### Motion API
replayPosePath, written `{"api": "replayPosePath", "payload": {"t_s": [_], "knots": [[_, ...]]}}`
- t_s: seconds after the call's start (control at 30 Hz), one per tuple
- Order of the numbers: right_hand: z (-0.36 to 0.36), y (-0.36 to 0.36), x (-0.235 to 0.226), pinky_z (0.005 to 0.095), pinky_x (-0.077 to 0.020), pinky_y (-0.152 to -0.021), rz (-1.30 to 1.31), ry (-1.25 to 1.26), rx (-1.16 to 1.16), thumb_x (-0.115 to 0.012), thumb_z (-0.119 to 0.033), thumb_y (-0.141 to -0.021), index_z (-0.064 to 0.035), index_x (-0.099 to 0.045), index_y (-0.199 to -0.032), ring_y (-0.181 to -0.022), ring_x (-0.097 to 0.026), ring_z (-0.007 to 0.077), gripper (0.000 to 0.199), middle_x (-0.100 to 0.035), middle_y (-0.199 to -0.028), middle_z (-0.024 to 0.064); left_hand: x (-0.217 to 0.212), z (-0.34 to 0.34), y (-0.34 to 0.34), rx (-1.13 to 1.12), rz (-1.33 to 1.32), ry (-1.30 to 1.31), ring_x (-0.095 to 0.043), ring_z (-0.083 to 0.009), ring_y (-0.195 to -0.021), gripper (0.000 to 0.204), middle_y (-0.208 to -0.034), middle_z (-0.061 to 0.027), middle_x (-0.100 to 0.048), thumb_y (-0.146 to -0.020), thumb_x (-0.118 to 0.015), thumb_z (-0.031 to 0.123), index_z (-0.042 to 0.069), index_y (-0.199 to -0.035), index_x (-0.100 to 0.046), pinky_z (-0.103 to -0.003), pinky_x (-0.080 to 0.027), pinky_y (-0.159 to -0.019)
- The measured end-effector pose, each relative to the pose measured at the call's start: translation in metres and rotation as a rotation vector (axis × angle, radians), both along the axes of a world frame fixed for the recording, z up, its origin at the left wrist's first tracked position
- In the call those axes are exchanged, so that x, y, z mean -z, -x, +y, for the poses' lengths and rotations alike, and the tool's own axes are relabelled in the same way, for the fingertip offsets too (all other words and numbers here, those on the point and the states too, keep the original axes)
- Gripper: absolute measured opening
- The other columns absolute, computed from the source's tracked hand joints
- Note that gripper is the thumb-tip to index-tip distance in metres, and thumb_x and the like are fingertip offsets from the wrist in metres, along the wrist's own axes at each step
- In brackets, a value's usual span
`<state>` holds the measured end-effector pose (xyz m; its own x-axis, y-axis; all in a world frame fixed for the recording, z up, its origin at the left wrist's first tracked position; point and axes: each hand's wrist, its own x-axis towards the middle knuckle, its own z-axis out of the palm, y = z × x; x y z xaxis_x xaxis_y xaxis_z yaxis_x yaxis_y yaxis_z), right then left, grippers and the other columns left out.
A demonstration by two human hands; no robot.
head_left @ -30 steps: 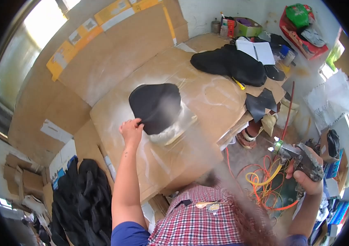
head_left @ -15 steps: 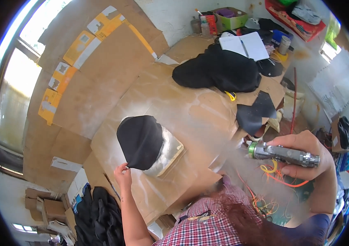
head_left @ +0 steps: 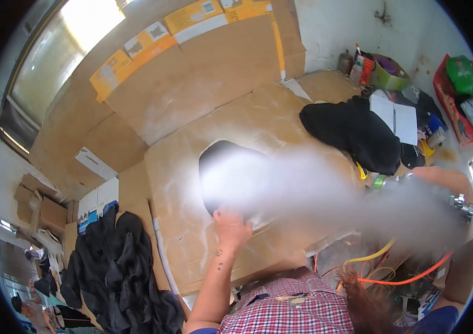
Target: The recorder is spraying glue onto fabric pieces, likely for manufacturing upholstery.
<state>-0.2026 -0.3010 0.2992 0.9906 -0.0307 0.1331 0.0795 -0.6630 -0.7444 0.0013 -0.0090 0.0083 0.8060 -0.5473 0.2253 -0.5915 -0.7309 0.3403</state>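
A black fabric piece (head_left: 214, 153) lies on the cardboard-covered table (head_left: 192, 256), much of it hidden by a bright white cloud of spray. At its near edge my left hand (head_left: 232, 229) is closed, fingers pinching the fabric. Off to the right, my right hand (head_left: 442, 177) grips a metal spray gun (head_left: 380, 182) with a green ring. The gun points left toward the fabric. Thick mist (head_left: 314, 183) stretches from the gun across to the piece and veils part of the gun and fingers. The pale block seen earlier beneath the fabric is mostly hidden.
Dark cloth (head_left: 353, 133) and an open notebook (head_left: 395, 119) lie at the far right. Black fabric (head_left: 117, 267) is heaped at the left. Orange hose (head_left: 409, 278) and yellow hose (head_left: 367, 257) run below the gun. Taped cardboard (head_left: 203, 72) stands behind. Another person (head_left: 36, 312) shows at lower left.
The mist has grown from a faint haze into a dense white stream reaching the fabric. My view has swung left, so the scene sits farther right. My left hand still holds the fabric edge.
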Motion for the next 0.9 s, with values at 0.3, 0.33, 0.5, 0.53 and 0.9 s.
{"api": "replayPosePath", "payload": {"t_s": [0.3,0.33,0.5,0.53,0.9], "knots": [[0.117,-0.025,-0.015,0.0257,-0.046,-0.068,0.08,-0.071,0.205,-0.07,-0.011,-0.062,0.0025,-0.054,-0.115,-0.074,-0.058,0.0127,0.057,-0.063,-0.087,0.0071,-0.001,0.009,0.012,0.193,-0.042,0.078,-0.037,-0.0336,-0.119,0.062,-0.132,-0.0152,-0.041,-0.068,-0.061,0.015,0.002,-0.126,-0.043,-0.048,-0.029,-0.096],[0.135,-0.027,-0.018,0.0245,-0.0457,-0.067,0.16,-0.204,0.233,-0.07,-0.011,-0.064,0.0028,-0.054,-0.115,-0.072,-0.057,0.0116,0.056,-0.063,-0.086,0.0066,0.0,0.014,0.014,0.222,0.056,0.1,-0.034,-0.0349,-0.122,0.062,-0.134,-0.0161,-0.038,-0.069,-0.061,0.016,0.002,-0.127,-0.042,-0.049,-0.027,-0.098],[0.184,-0.03,-0.004,0.0252,-0.0463,-0.06,0.081,-0.26,0.245,-0.068,-0.008,-0.064,0.0031,-0.052,-0.116,-0.064,-0.057,0.0116,0.055,-0.061,-0.079,0.0063,0.025,0.057,0.027,0.416,0.04,0.363,-0.031,-0.0382,-0.126,0.057,-0.133,-0.0174,-0.037,-0.07,-0.063,0.012,0.003,-0.123,-0.045,-0.05,-0.026,-0.104],[0.194,-0.03,-0.007,0.0252,-0.0463,-0.06,0.083,-0.252,0.246,-0.068,-0.008,-0.064,0.0031,-0.052,-0.116,-0.064,-0.057,0.0116,0.055,-0.061,-0.079,0.0063,0.029,0.067,0.029,0.416,0.042,0.372,-0.031,-0.0382,-0.126,0.057,-0.133,-0.0174,-0.037,-0.07,-0.063,0.012,0.003,-0.123,-0.045,-0.05,-0.026,-0.104],[0.252,0.043,-0.019,0.0261,-0.0465,-0.057,-0.044,0.122,0.663,-0.076,-0.022,-0.067,-0.0051,-0.038,-0.13,-0.068,-0.057,0.0155,0.075,-0.06,-0.082,0.0078,0.057,0.181,0.039,0.315,0.426,0.375,-0.047,-0.0341,-0.108,0.032,-0.111,-0.0163,-0.054,-0.072,-0.058,0.007,0.002,-0.103,-0.057,-0.041,-0.039,-0.094]]}}
